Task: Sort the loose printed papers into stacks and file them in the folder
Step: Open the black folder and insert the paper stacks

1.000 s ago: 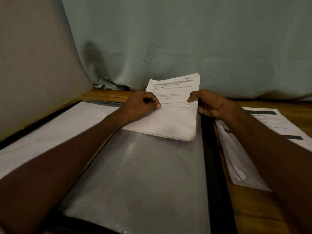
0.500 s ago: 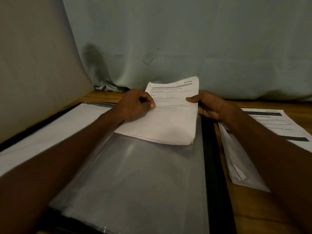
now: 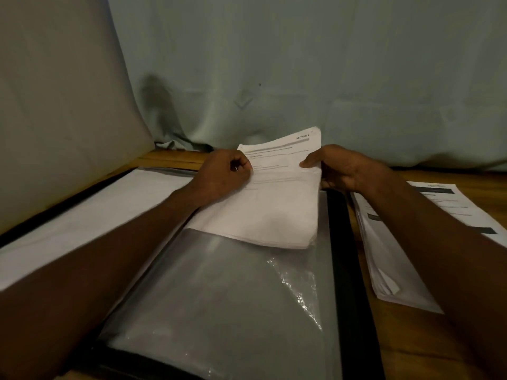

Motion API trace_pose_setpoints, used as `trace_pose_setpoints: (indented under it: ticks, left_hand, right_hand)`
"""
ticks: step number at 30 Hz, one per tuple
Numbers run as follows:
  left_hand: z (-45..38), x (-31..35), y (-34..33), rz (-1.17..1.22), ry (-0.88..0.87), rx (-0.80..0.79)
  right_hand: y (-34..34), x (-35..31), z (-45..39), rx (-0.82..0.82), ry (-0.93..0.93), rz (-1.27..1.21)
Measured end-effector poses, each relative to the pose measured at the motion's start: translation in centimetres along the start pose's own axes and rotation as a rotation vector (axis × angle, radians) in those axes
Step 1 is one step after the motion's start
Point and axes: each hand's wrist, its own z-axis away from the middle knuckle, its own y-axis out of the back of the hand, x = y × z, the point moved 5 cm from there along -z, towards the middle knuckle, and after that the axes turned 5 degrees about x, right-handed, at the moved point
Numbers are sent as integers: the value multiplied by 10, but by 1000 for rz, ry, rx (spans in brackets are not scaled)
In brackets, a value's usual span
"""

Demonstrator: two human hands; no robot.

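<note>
The person's left hand (image 3: 223,174) and right hand (image 3: 344,168) held a thin sheaf of white printed sheets (image 3: 274,204) by its two far side edges, fingers curled and pinching the paper, thumbs on top; the sheaf's near end appeared to sit inside the mouth of a clear glossy plastic sleeve (image 3: 227,294), which lay on the right half of an open black folder (image 3: 338,270) on the brown wooden table (image 3: 406,352); whether the sheets were inside the pocket or merely on it I could not tell for certain. A second stack of white printed pages with dark bars (image 3: 389,256) lay just beside the folder on the right; a pale sheet (image 3: 90,223) covered the folder's left half. The sheaf looked light and limp, likely to buckle if pushed from one end; the film looked slippery and prone to cling; I judged the best hold to be both long edges near the top, kept square, one hand perhaps freeing to spread the sleeve's mouth.
</note>
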Motion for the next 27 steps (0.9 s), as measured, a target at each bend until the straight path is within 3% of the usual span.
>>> trace_pose_setpoints:
  ticks: [3, 10, 15, 18, 22, 25, 27]
  left_hand:
    - [2, 1, 0, 28, -5, 2]
    - [-1, -2, 3, 3, -41, 8]
    - [2, 1, 0, 12, -66, -8]
    - [2, 1, 0, 19, -86, -24]
    - [3, -2, 0, 71, -59, -53]
    - [2, -3, 1, 30, -72, -42]
    - [1, -3, 2, -7, -76, -30]
  right_hand:
    - [-1, -1, 6, -72, -18, 32]
    - [-7, -8, 2, 93, 146, -185]
    - [-9, -9, 13, -192, 149, 32]
    - [-5, -13, 16, -77, 163, -15]
    - [-2, -12, 6, 234, 218, -43]
    - [-5, -10, 4, 254, 247, 32]
    - [-8, -8, 7, 161, 200, 105]
